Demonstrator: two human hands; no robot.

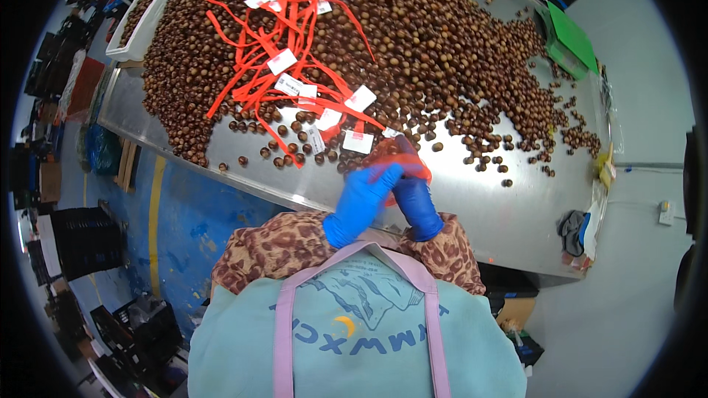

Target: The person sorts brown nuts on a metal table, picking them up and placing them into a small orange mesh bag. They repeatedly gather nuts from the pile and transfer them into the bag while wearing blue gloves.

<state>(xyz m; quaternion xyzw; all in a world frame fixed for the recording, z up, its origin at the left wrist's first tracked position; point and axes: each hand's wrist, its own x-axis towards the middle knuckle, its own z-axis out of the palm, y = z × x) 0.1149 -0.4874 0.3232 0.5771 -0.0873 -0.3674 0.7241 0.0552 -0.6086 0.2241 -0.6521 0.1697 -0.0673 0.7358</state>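
My left hand, in a bright blue glove, grips the near side of a red mesh bag; its fingers are blurred. My right hand, in a darker blue glove, is close beside it at the bag's right side, and red mesh covers part of its fingers. What the bag holds cannot be made out clearly. Just beyond lies a loose pile of red mesh strips with white printed tags. Beneath and around them, glossy brown chestnut-like nuts are heaped.
The steel table has raised edges. A white foam box of nuts stands at the far left, a green scoop-like container at the far right. Dark cloth lies at the right edge. Black crates stand on the blue floor.
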